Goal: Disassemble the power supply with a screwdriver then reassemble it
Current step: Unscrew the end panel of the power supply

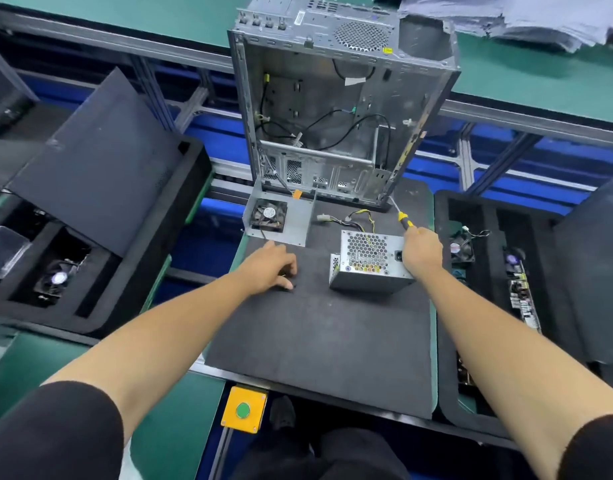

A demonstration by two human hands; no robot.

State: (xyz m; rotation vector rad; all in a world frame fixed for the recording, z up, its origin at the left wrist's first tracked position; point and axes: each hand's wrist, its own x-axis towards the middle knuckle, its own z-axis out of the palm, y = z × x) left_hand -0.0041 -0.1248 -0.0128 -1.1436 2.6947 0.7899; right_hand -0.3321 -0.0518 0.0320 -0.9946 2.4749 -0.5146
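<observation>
The grey power supply (369, 263) sits on the black foam mat (325, 341), its honeycomb grille facing up and its wire bundle (353, 220) trailing behind it. My right hand (421, 251) grips a screwdriver (403, 218) with a yellow and black handle; the shaft points up and away, and the hand rests against the supply's right side. My left hand (268, 268) lies on the mat left of the supply, fingers curled down onto a small dark thing I cannot make out. A separate grey cover with a black fan (268, 214) lies behind my left hand.
An open, empty computer case (332, 116) stands upright at the back of the mat. Black foam trays with fans and parts flank the mat on the left (90, 271) and right (488, 271). A yellow box with a green button (243, 409) is at the front edge.
</observation>
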